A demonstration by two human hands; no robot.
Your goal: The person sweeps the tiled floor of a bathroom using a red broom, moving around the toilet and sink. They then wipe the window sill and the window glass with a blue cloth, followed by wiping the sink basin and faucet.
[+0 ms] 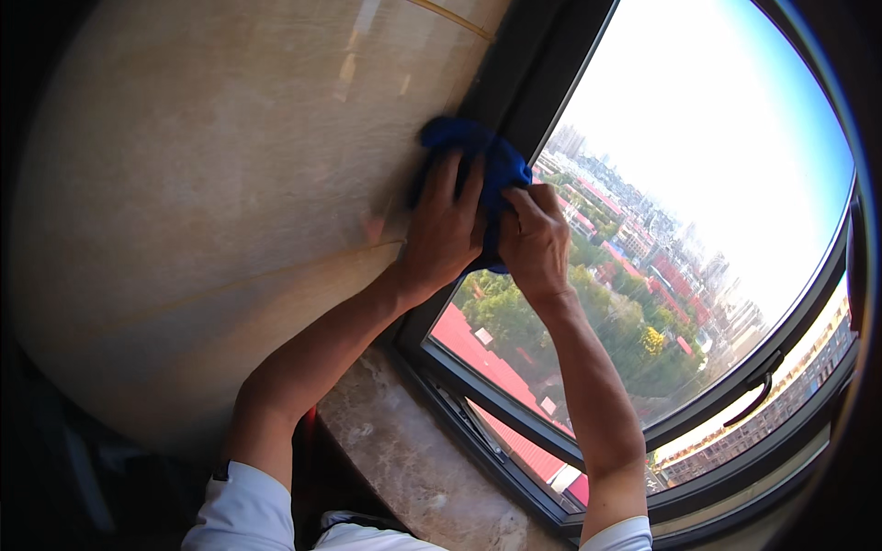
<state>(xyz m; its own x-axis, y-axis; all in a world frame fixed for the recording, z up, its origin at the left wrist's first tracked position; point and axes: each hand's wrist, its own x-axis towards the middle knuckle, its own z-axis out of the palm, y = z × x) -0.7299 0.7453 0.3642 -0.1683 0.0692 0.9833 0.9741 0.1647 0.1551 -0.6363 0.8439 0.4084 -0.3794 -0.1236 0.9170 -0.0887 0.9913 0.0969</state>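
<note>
A crumpled blue cloth [506,162] lies against the dark window frame [537,76], where the frame meets the tiled wall. My left hand [446,224] presses on the cloth with its fingers spread, on the wall side. On the glass side, my right hand [537,237] pinches the cloth between bent fingers and thumb. Part of the cloth is hidden behind both hands, and its left edge is blurred. Beside my right hand is the window pane [641,227], with trees and red roofs seen through it.
The window sash is tilted open, with a metal stay [482,427] at its lower edge and a dark handle [756,399] at the right. A brown marble sill [413,441] runs below. Glossy beige wall tiles [207,172] fill the left side.
</note>
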